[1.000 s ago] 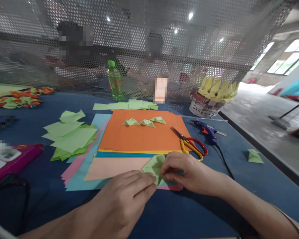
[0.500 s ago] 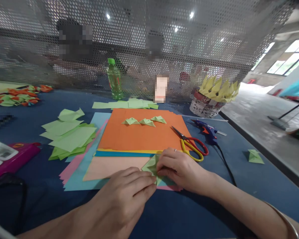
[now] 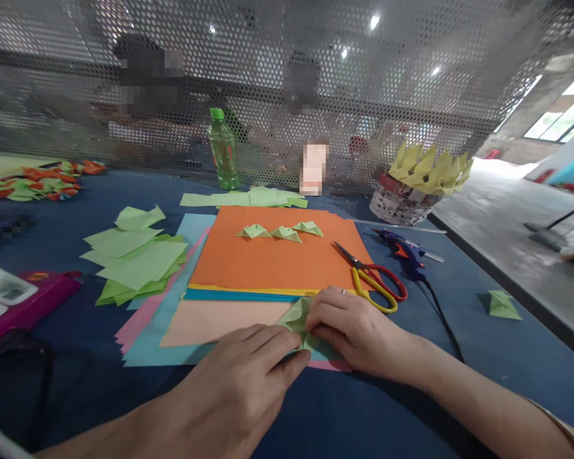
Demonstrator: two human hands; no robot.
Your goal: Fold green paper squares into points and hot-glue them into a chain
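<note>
Green paper (image 3: 295,313) shows less; left hand (image 3: 242,376) has parted its thumb (image 3: 293,370).

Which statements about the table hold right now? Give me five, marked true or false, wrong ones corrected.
1. The left hand and right hand both have fingers on one green sheet. True.
2. The scissors lie wholly left of the orange paper. False: they overlap its near right corner.
3. Three folded green pieces sit on the orange paper. True.
4. The bottle has a red cap. False: its cap is green.
5. The glue gun lies right of the orange paper. True.
</note>
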